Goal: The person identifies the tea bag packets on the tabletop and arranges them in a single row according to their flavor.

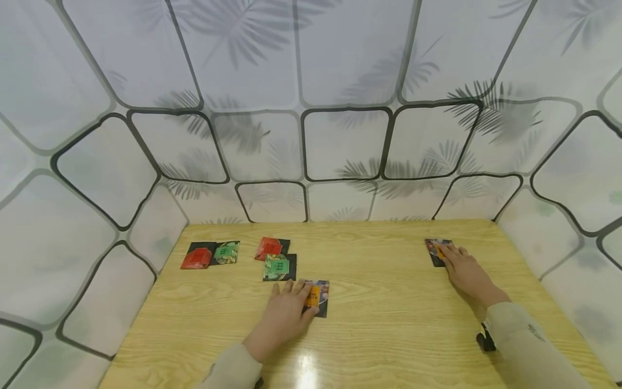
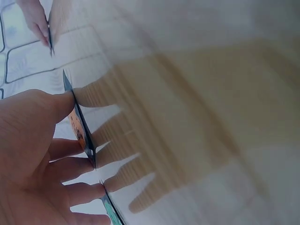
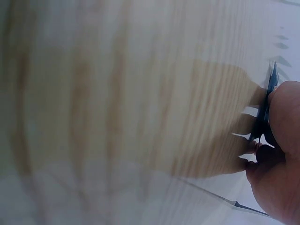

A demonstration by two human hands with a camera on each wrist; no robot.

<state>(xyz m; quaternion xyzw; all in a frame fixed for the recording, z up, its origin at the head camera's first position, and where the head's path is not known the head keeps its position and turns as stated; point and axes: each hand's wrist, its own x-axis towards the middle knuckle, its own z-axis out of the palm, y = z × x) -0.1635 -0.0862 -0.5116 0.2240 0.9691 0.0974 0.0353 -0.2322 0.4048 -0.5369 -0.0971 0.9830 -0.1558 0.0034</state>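
Note:
My left hand (image 1: 284,313) lies with spread, straight fingers on a flat, dark packet with an orange label (image 1: 320,300), its thumb on the near part. The left wrist view shows this packet (image 2: 83,129) edge-on beneath the thumb and fingers. Other fingertips of that hand are at the near edge of a green-labelled packet (image 1: 279,267). At the far right, my right hand (image 1: 468,273) rests extended fingers on another dark packet with an orange label (image 1: 431,248), partly covering it. In the right wrist view that packet (image 3: 265,112) appears edge-on beside the hand.
A red-labelled packet (image 1: 268,247) lies just behind the middle green one. Farther left, another red packet (image 1: 196,259) and green packet (image 1: 227,252) lie side by side. Patterned fabric walls (image 1: 345,146) border the wooden table (image 1: 379,346) at the back and sides.

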